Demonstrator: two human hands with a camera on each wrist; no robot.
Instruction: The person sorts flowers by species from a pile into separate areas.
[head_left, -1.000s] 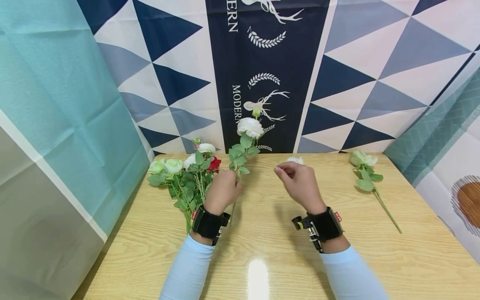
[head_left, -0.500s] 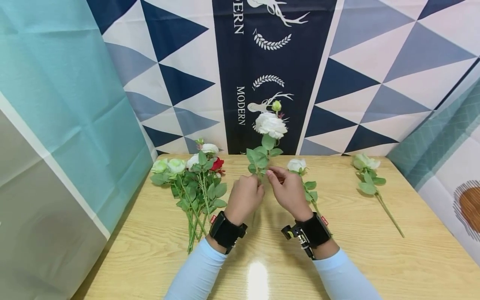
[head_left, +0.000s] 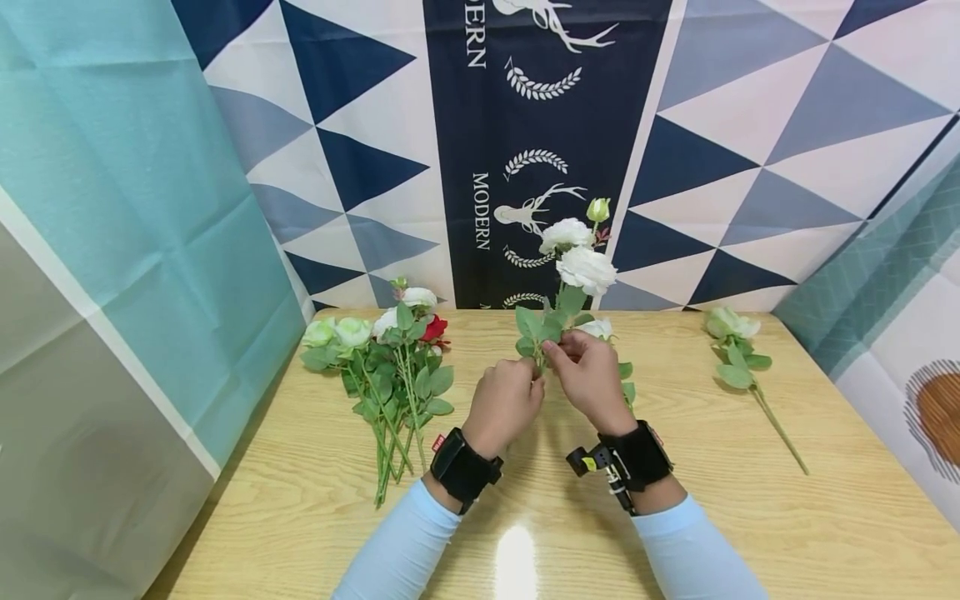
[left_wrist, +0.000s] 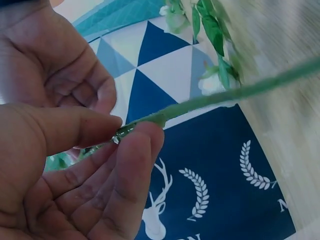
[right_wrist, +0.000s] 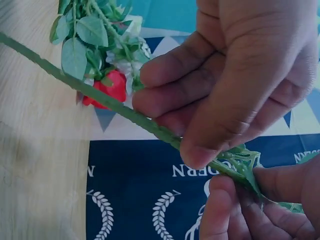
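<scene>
Both hands are on a white rose [head_left: 585,268], a leafy stem with two full blooms and a pale green bud. My left hand [head_left: 504,404] pinches its stem [left_wrist: 200,102] between thumb and fingertips, just below the leaves. Slightly higher up, my right hand [head_left: 594,382] pinches the stem and leaf base with thumb and fingers. In the right wrist view, the right hand [right_wrist: 260,212] is at lower right, with the left hand [right_wrist: 245,85] above it. The blooms lean to the right, over the far table edge. The left hand hides part of the stem in the head view.
A bunch of white, pale green and red flowers [head_left: 431,327] lies at the table's left. Behind my right hand lies another white flower [head_left: 597,327], partly hidden. A single pale flower [head_left: 729,325] lies at far right. Patterned cloth [head_left: 360,117] stands behind the wooden table [head_left: 300,533].
My left hand has carried the white rose rightward from beside the bunch. The right hand has come to it and now pinches the stem. The blooms lean further right.
</scene>
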